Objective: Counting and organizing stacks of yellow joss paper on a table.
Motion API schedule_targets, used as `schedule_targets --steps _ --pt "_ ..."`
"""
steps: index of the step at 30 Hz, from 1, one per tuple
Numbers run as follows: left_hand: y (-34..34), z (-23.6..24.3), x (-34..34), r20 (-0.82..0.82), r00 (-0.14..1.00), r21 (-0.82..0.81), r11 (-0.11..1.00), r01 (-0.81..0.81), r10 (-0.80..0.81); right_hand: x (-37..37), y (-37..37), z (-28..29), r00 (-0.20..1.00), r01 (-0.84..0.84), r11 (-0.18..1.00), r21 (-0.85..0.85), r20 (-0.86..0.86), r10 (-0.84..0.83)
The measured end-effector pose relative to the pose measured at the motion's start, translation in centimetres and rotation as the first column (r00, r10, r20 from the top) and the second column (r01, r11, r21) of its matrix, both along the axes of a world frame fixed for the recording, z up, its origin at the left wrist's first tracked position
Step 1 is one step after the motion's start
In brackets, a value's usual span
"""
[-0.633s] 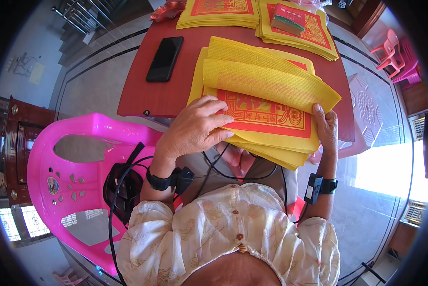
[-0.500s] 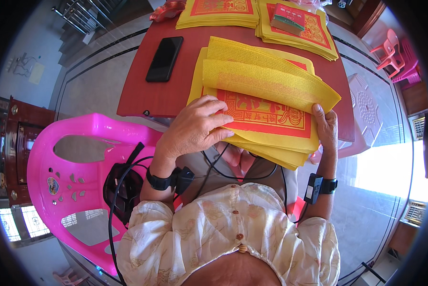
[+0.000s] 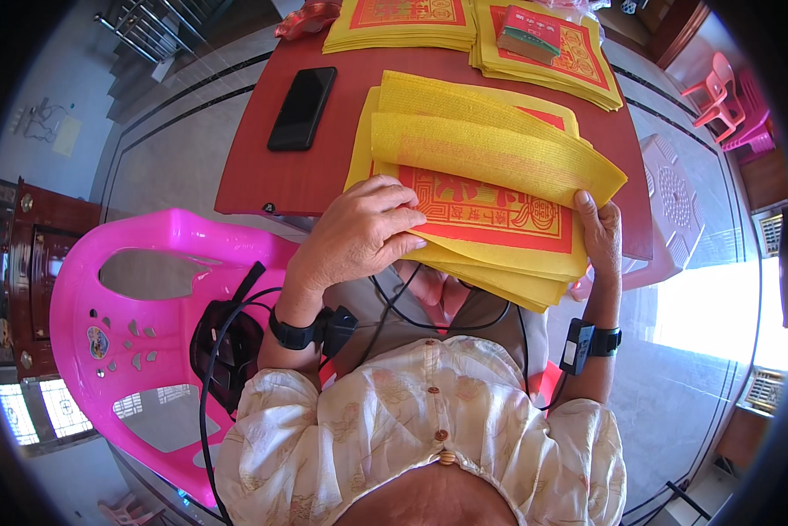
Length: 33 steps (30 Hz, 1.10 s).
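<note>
A stack of yellow paper sheets [image 3: 490,272] printed with red designs hangs over the table's near edge. Its upper sheets [image 3: 490,149] curl back toward the far side, uncovering a red printed face. My left hand [image 3: 367,232] is closed on the stack's left edge, fingers bent over the printed sheet. At the right, my right hand [image 3: 599,230] grips the curled sheets, with the thumb on top and fingers mostly hidden behind the paper.
The red table [image 3: 253,180] holds a black phone [image 3: 301,109], two more paper stacks [image 3: 398,35], a small red-and-green book [image 3: 530,37] and a red dish [image 3: 306,17]. A pink chair [image 3: 87,324] with a black bag [image 3: 218,359] is at left, plastic stools [image 3: 674,197] at right.
The curled sheets and my left hand have shifted very slightly leftward. Both hands keep their hold on the paper.
</note>
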<state>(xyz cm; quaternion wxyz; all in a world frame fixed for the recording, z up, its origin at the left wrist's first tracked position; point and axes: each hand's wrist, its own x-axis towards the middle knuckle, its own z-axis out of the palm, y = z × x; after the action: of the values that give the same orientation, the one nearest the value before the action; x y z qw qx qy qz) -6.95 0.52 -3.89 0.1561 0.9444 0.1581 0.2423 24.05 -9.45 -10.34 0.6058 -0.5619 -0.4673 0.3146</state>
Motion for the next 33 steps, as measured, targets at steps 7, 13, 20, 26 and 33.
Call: schedule_targets --steps 7,13,20,26,33 --pt "0.1 -0.2 -0.1 0.026 1.0 0.002 1.0 -0.015 0.015 -0.2 0.0 0.2 1.0 0.009 1.0 -0.004 -0.023 -0.009" --pt "0.3 -0.4 -0.1 0.068 0.997 0.02 0.999 -0.029 0.027 0.1 -0.1 0.0 1.0 -0.001 1.0 -0.009 -0.003 0.001" --pt "0.1 -0.4 -0.1 0.135 0.985 -0.055 0.993 -0.104 0.111 0.7 -0.2 -0.2 0.995 0.02 0.999 -0.032 0.1 -0.016" --pt "0.2 -0.4 -0.1 0.171 0.98 0.001 0.994 -0.108 0.106 1.3 -0.1 -0.7 0.996 -0.001 1.0 -0.02 0.09 0.003" --pt "0.2 -0.4 0.0 0.222 0.965 -0.032 0.99 -0.136 0.14 1.4 -0.5 0.1 1.0 0.008 0.991 -0.135 0.03 -0.004"
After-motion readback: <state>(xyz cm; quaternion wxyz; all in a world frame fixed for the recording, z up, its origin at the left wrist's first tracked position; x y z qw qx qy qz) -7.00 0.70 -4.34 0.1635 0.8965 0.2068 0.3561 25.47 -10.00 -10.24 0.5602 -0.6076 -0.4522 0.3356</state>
